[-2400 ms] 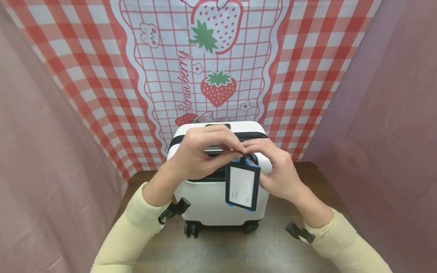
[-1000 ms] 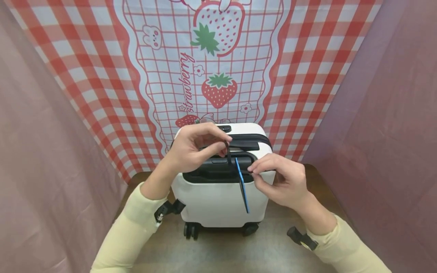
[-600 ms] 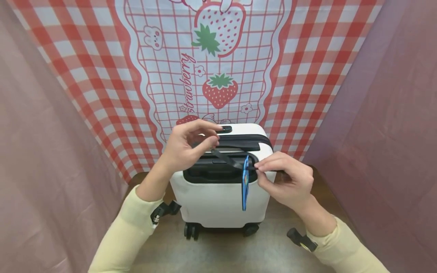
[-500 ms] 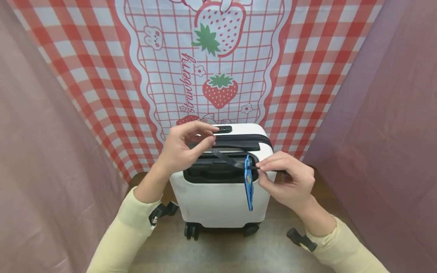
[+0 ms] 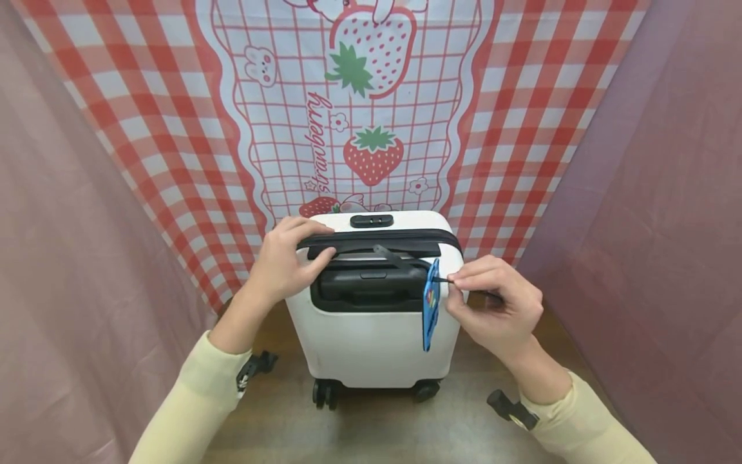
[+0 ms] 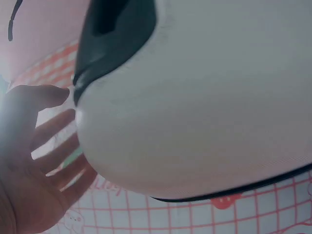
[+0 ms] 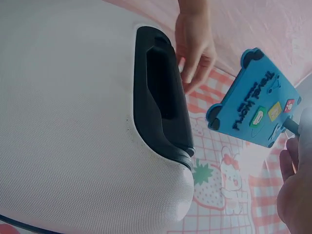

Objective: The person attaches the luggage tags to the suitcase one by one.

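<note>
Checked cloth [image 5: 522, 116] behind suitcase [image 5: 377, 348]; right hand [image 5: 498, 306] pinches tag strap [image 5: 395, 258].

— How is the head view lit?
— Softly; a pale sheen is cast on the tabletop [image 5: 371, 426].
— And the left wrist view?
— Dimmed; the left hand [image 6: 32, 183] is shadowed beside washed-out glare.

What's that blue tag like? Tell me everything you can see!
The blue tag is a flat rectangle that looks rubbery, with dark corners at one end. It says "Travel World" in dark letters, with smaller writing too blurry to read, and green, yellow and red patches. In the head view it hangs nearly edge-on, in front of the right side of the white suitcase. The right hand pinches its black strap beside it.
</note>
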Available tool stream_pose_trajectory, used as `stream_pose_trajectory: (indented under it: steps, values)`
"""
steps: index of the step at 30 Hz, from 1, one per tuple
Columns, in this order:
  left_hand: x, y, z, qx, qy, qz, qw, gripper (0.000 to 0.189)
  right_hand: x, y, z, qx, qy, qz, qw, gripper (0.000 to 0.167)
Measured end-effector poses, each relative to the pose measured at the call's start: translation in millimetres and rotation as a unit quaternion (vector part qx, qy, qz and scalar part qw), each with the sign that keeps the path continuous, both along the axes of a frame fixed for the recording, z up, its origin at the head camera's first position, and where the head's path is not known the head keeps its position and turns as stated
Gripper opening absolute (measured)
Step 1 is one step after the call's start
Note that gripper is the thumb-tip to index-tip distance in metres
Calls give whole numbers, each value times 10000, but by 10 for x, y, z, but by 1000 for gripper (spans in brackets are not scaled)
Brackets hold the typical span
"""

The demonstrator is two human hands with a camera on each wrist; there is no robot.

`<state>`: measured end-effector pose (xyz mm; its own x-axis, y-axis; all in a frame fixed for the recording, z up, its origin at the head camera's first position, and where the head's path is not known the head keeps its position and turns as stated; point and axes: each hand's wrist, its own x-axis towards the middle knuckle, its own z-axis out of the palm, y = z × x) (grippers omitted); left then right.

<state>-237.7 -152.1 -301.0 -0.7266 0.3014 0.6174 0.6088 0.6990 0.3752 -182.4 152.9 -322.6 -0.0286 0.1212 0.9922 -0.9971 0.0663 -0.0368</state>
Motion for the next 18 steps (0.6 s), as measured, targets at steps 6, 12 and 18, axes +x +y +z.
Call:
stream_pose_trajectory:
  steps: [6, 12, 18]
  values:
    - [-17, -77, -90, -479, -539, 414, 9965, 40, 2, 3, 12, -164, 18, -94, 9998, 31]
    - [-23, -86, -135, -689, -546, 494, 9949, 38, 4, 27, -7, -82, -51, -256, 9996, 34]
    - [-30, -91, -150, -656, -574, 490, 9950, 38, 1, 44, -34, -115, -227, -490, 9985, 34]
